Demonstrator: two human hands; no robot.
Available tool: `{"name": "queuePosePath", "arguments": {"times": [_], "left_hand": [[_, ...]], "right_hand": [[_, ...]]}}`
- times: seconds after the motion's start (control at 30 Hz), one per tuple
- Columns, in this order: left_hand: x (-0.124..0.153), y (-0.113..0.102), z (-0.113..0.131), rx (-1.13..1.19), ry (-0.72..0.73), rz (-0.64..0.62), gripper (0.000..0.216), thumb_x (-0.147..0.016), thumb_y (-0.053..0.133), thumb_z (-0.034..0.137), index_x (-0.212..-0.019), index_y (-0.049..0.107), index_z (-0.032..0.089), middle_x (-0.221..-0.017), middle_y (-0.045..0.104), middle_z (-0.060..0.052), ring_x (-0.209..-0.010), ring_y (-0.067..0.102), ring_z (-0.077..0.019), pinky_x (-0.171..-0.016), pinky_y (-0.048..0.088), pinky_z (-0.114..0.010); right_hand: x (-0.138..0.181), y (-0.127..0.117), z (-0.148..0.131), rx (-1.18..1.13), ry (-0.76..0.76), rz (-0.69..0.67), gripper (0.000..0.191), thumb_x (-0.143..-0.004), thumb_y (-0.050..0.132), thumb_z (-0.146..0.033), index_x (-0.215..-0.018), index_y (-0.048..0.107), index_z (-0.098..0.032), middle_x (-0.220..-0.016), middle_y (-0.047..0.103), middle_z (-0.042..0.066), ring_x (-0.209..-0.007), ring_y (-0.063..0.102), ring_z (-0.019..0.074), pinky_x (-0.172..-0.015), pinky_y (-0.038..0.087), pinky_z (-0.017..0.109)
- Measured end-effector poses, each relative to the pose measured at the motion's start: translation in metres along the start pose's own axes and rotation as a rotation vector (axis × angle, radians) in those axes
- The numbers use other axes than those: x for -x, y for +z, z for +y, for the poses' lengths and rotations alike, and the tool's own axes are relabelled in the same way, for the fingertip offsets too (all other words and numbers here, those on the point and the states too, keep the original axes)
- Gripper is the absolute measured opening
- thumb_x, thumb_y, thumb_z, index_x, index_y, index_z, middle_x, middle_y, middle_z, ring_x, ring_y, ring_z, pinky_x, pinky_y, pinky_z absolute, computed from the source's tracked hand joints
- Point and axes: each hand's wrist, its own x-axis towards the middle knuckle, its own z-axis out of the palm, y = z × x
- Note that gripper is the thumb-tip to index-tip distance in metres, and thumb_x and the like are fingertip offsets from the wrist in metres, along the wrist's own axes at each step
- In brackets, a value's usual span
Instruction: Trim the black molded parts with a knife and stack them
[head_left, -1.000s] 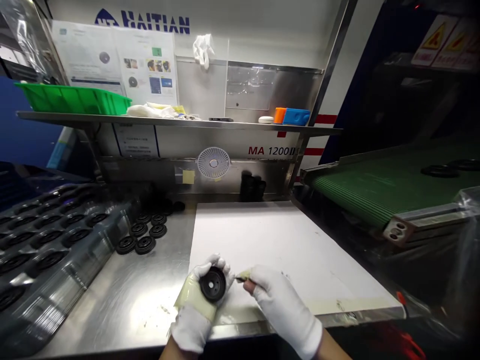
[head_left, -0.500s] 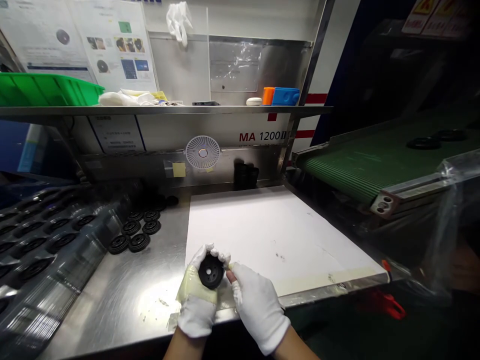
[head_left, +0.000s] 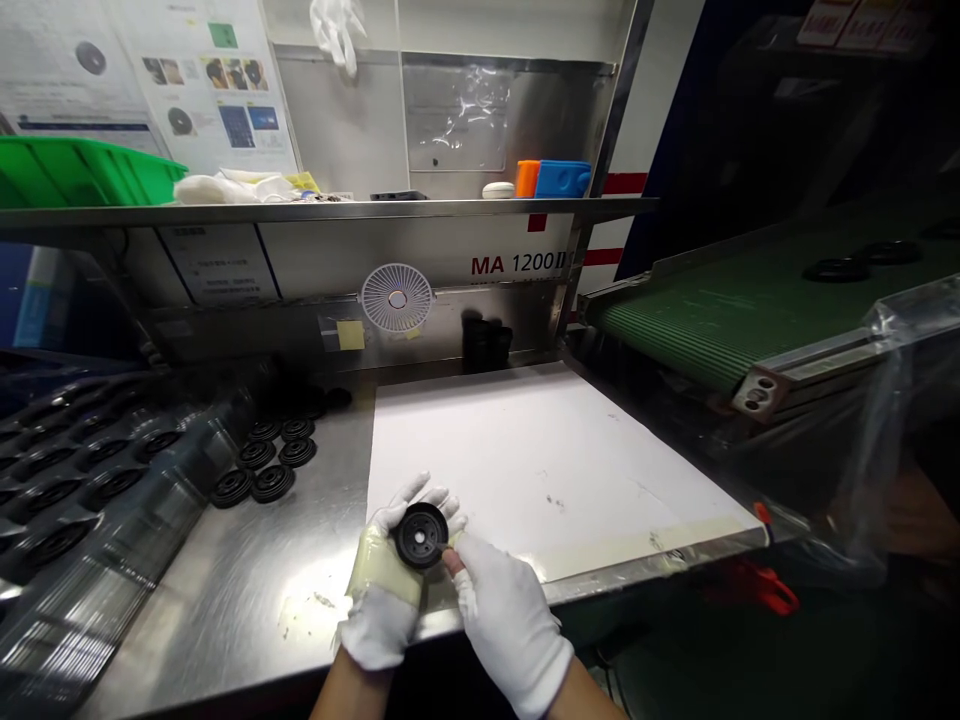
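A black round wheel (head_left: 421,535) with a small centre hole rests face up in my left hand (head_left: 385,560). That hand wears a white glove with a pale yellow covering over the palm, and its fingers curve loosely round the wheel's far side. My right hand (head_left: 504,610), also in a white glove with a bare thumb tip, pinches at the wheel's right edge. Something thin seems to reach from the pinch onto the wheel's face, too small to make out. Both hands are above the front edge of the steel table (head_left: 247,590).
Several black grooved wheels (head_left: 273,484) lie left of a white sheet (head_left: 517,450). Stacked clear plastic trays (head_left: 142,545) of black parts fill the far left. A small fan (head_left: 397,298) sits below the shelf (head_left: 337,212). A green conveyor (head_left: 697,320) carries black wheels at right.
The wheel has tilted to face me more squarely, and my left fingers have straightened somewhat. My right hand's pinch has come over the wheel's lower right edge. The view has shifted slightly.
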Motion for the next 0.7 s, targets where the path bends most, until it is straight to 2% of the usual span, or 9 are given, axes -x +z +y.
{"name": "queuePosePath", "arguments": {"times": [0.13,0.2,0.37,0.43,0.53,0.6,0.7], "left_hand": [[0.004,0.000,0.004,-0.021,0.110,-0.036,0.033,-0.070,0.060,0.012,-0.103,0.061,0.017,-0.077,0.065,-0.004,-0.072,0.063,-0.0165,-0.071,0.054,-0.031],[0.003,0.003,0.002,-0.011,0.116,-0.020,0.030,-0.069,0.062,0.011,-0.098,0.062,0.017,-0.071,0.062,-0.001,-0.068,0.062,-0.0141,-0.069,0.053,-0.028],[0.002,0.011,0.001,-0.034,0.269,0.046,0.042,-0.065,0.062,0.005,-0.105,0.061,0.019,-0.078,0.064,-0.001,-0.073,0.062,-0.0130,-0.079,0.052,-0.028],[0.005,0.011,0.004,-0.007,0.225,0.046,0.045,-0.068,0.061,0.010,-0.112,0.059,0.022,-0.089,0.066,-0.004,-0.083,0.064,-0.0160,-0.084,0.051,-0.032],[0.010,0.009,0.010,0.003,0.026,-0.002,0.046,-0.073,0.056,0.019,-0.119,0.056,0.022,-0.106,0.065,-0.011,-0.095,0.063,-0.0242,-0.084,0.051,-0.042],[0.011,0.008,0.012,-0.002,-0.046,-0.027,0.046,-0.073,0.054,0.019,-0.119,0.056,0.020,-0.096,0.066,-0.011,-0.087,0.064,-0.0241,-0.079,0.052,-0.043],[0.009,0.007,0.011,0.032,-0.005,-0.027,0.040,-0.072,0.056,0.016,-0.112,0.059,0.019,-0.072,0.062,-0.003,-0.067,0.060,-0.0161,-0.068,0.053,-0.032]], "right_hand": [[-0.002,-0.001,0.005,0.031,-0.002,0.036,0.024,-0.093,0.037,-0.030,-0.080,0.056,-0.026,-0.073,0.067,-0.002,-0.064,0.059,0.0156,-0.056,0.023,0.030],[0.000,0.001,0.002,0.023,-0.002,0.040,0.023,-0.092,0.038,-0.029,-0.081,0.057,-0.026,-0.073,0.067,-0.002,-0.062,0.058,0.0152,-0.055,0.023,0.030],[0.009,0.005,-0.012,-0.049,-0.006,0.027,0.022,-0.092,0.037,-0.029,-0.082,0.057,-0.026,-0.070,0.066,-0.002,-0.061,0.057,0.0149,-0.054,0.023,0.029],[0.010,0.003,-0.015,-0.060,-0.028,0.027,0.023,-0.092,0.036,-0.029,-0.082,0.056,-0.026,-0.072,0.066,-0.002,-0.063,0.058,0.0151,-0.055,0.024,0.029],[0.007,-0.001,-0.011,-0.041,-0.062,0.033,0.020,-0.091,0.038,-0.028,-0.081,0.055,-0.026,-0.073,0.065,-0.002,-0.064,0.058,0.0154,-0.056,0.024,0.030],[0.005,-0.003,-0.006,-0.023,-0.056,0.032,0.020,-0.091,0.039,-0.028,-0.080,0.055,-0.025,-0.073,0.065,-0.002,-0.064,0.058,0.0154,-0.057,0.024,0.030],[0.004,-0.001,-0.001,-0.014,-0.010,0.028,0.021,-0.092,0.039,-0.028,-0.079,0.055,-0.025,-0.072,0.065,-0.002,-0.063,0.058,0.0151,-0.057,0.024,0.030]]}}
